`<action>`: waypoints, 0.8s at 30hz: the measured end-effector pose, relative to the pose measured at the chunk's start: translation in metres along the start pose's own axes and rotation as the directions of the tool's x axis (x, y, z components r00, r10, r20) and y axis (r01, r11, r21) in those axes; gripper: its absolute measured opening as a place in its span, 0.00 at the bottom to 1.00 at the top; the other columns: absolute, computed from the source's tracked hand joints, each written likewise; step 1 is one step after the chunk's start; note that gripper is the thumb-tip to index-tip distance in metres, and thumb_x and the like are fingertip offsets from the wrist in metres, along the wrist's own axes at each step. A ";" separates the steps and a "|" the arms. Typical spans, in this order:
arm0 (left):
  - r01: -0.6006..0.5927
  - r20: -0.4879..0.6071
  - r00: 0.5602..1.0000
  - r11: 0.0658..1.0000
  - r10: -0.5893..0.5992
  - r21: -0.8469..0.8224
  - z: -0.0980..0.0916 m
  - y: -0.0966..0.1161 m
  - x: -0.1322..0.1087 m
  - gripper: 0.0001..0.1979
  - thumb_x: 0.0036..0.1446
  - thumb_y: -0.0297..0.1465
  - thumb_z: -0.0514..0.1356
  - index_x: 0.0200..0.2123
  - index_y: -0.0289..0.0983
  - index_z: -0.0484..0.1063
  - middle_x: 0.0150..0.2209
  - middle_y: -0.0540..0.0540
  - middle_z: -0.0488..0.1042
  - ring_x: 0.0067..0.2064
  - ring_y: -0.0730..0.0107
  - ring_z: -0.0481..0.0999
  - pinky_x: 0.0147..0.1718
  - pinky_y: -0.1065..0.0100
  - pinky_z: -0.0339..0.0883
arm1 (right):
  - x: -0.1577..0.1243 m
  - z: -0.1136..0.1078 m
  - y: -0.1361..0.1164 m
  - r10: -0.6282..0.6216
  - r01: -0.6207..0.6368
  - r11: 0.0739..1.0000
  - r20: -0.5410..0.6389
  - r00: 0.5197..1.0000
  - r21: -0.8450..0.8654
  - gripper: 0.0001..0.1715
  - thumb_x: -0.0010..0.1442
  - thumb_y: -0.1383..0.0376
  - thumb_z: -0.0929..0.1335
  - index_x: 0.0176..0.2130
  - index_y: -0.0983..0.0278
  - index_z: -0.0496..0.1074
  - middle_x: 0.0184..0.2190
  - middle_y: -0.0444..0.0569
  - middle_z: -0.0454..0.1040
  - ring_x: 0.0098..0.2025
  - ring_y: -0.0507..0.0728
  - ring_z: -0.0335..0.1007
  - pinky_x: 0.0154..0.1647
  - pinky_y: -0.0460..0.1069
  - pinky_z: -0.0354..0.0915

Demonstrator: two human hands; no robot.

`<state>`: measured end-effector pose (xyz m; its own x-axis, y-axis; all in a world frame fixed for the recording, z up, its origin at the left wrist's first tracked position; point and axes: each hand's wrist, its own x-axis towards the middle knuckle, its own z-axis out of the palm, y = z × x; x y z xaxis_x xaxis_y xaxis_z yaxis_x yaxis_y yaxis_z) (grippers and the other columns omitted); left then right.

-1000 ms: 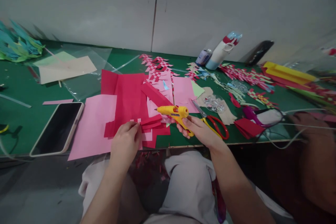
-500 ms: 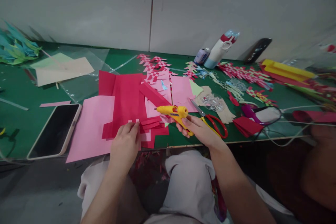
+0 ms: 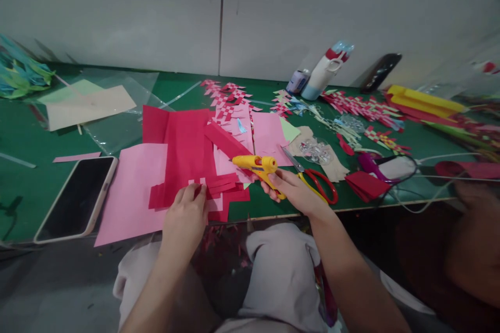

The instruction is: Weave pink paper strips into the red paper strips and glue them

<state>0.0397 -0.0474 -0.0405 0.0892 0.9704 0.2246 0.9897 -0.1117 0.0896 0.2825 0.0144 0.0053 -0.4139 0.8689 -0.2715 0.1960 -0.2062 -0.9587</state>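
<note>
My right hand is wrapped around the handle of a yellow hot glue gun, its nozzle pointing left over the paper. My left hand is closed, fingertips pressed on red paper strips interlaced with short pink ones at the table's front edge. What lies beneath those fingers is hidden. Under the strips are a folded red paper sheet and a pink sheet. A long red strip slants behind the glue gun's nozzle. Scissors with red and yellow handles lie just right of my right hand.
A phone lies at the left front. Woven paper pieces, a drink can and a white bottle stand or lie toward the wall. Cables and another person's arm are at the right.
The view has turned slightly, so the table's things appear a little farther left. Both hands keep almost the same pose, the glue gun still held over the paper.
</note>
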 end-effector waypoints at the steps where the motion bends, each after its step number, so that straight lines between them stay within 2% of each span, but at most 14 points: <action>1: 0.001 0.003 1.000 1.000 -0.001 0.002 0.000 0.000 0.000 0.17 0.59 0.28 0.54 0.50 0.33 0.73 0.48 0.40 0.75 0.47 0.56 0.71 0.37 0.63 0.71 | 0.000 0.000 0.000 -0.003 0.003 1.000 -0.004 1.000 0.000 0.28 0.55 0.43 0.66 0.35 0.66 0.65 0.27 0.44 0.64 0.23 0.46 0.57 0.21 0.44 0.55; 6: -0.015 0.008 1.000 1.000 0.015 0.014 0.001 -0.001 0.000 0.18 0.58 0.28 0.55 0.51 0.32 0.73 0.48 0.40 0.75 0.46 0.56 0.71 0.37 0.63 0.71 | 0.001 -0.001 0.001 -0.030 0.026 0.997 -0.061 0.998 -0.069 0.28 0.56 0.43 0.64 0.35 0.66 0.65 0.28 0.45 0.64 0.23 0.47 0.57 0.21 0.44 0.56; 11: -0.038 -0.029 0.999 0.999 0.039 0.023 0.002 -0.002 -0.001 0.18 0.59 0.28 0.54 0.52 0.32 0.72 0.47 0.39 0.74 0.46 0.56 0.71 0.39 0.63 0.71 | -0.003 -0.008 0.004 -0.095 0.044 0.948 -0.147 0.985 -0.316 0.24 0.62 0.46 0.61 0.38 0.65 0.67 0.29 0.45 0.67 0.26 0.50 0.60 0.26 0.45 0.58; 15: -0.039 -0.041 0.998 0.998 0.041 0.039 0.002 0.000 -0.001 0.18 0.60 0.29 0.52 0.51 0.34 0.73 0.46 0.39 0.74 0.45 0.57 0.71 0.39 0.62 0.71 | -0.007 -0.015 0.005 -0.208 0.049 0.838 -0.235 0.949 -0.543 0.23 0.63 0.48 0.60 0.42 0.63 0.69 0.32 0.47 0.72 0.32 0.55 0.66 0.33 0.48 0.61; 19: -0.034 -0.030 0.999 0.998 0.036 0.056 0.002 0.001 0.000 0.18 0.61 0.30 0.51 0.50 0.34 0.73 0.46 0.37 0.74 0.45 0.57 0.71 0.39 0.61 0.71 | -0.011 -0.021 0.005 -0.269 0.015 0.731 -0.269 0.925 -0.682 0.20 0.64 0.52 0.61 0.48 0.63 0.67 0.43 0.52 0.74 0.44 0.60 0.69 0.43 0.52 0.62; 21: -0.043 -0.023 0.999 0.997 0.044 0.060 0.002 0.001 0.001 0.18 0.61 0.30 0.51 0.50 0.34 0.73 0.46 0.37 0.73 0.45 0.56 0.71 0.40 0.60 0.71 | -0.012 -0.025 0.007 -0.295 -0.028 0.638 -0.278 0.914 -0.769 0.20 0.63 0.56 0.62 0.50 0.65 0.66 0.47 0.56 0.72 0.48 0.62 0.68 0.46 0.53 0.62; 24: -0.055 -0.023 0.998 0.997 0.057 0.062 0.002 0.000 0.002 0.18 0.60 0.29 0.51 0.50 0.34 0.73 0.45 0.36 0.73 0.45 0.56 0.70 0.41 0.60 0.70 | -0.012 -0.027 0.014 -0.313 -0.099 0.465 -0.268 0.911 -0.880 0.18 0.62 0.60 0.63 0.49 0.67 0.66 0.45 0.59 0.71 0.48 0.64 0.67 0.46 0.55 0.62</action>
<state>0.0404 -0.0456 -0.0416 0.1424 0.9574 0.2514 0.9883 -0.1515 0.0172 0.3146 0.0132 -0.0026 -0.2002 0.9768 0.0758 0.9141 0.2141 -0.3443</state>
